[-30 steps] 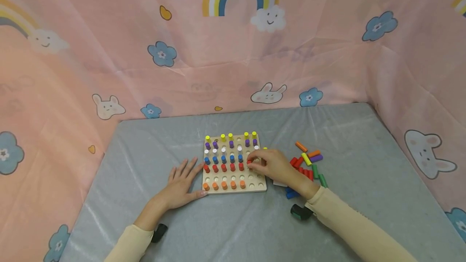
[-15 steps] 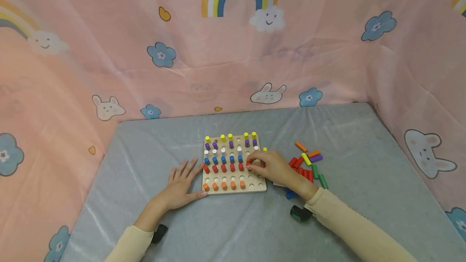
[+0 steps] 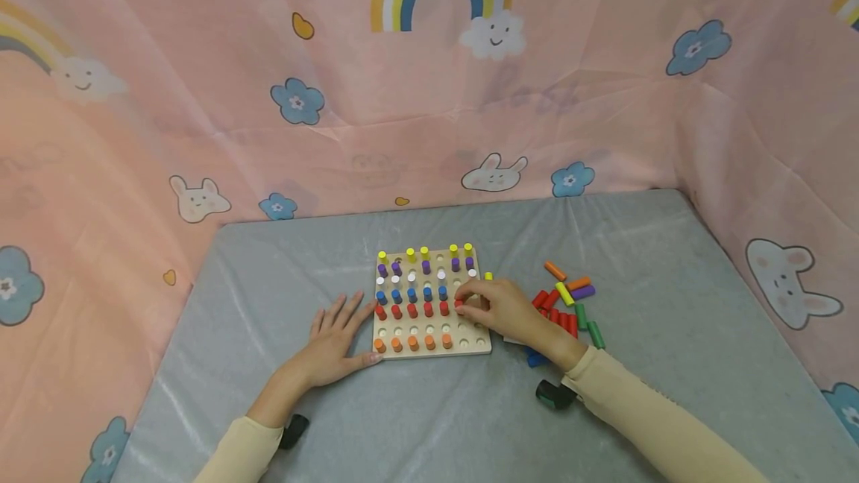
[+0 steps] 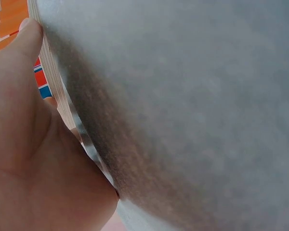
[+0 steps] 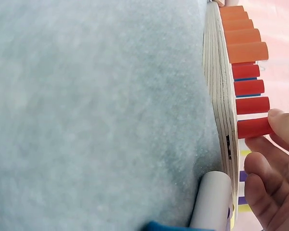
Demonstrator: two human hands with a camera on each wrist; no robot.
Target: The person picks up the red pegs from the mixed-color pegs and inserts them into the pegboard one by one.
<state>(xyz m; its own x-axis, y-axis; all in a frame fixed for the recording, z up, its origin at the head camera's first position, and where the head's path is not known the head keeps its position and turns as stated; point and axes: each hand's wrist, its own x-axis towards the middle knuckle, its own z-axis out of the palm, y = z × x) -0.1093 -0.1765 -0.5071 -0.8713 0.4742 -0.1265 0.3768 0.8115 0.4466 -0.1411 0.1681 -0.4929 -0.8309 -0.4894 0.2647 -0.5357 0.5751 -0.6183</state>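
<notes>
A wooden pegboard (image 3: 472,334) lies on the table, with upright yellow, purple, white, blue, red and orange pegs in rows. My right hand (image 3: 503,310) is over its right side, thumb and fingertips pinching a red peg (image 5: 253,128). That peg stands at the end of the red row, its lower end at the board's face in the right wrist view. My left hand (image 3: 333,345) rests flat at the board's left side, fingers spread. Its thumb (image 4: 29,36) touches the near left corner beside the orange pegs (image 3: 413,343).
Right of the board, partly behind my right hand, lies a loose heap of red pegs (image 3: 572,323), green pegs (image 3: 581,316), orange, yellow, purple and blue ones. A white peg (image 5: 212,199) lies against the board's edge. Patterned pink cloth (image 3: 403,125) hangs behind the grey table (image 3: 322,252).
Very little differs. The red peg stays between my right thumb and fingertips at the same place on the board, and my left hand has not moved.
</notes>
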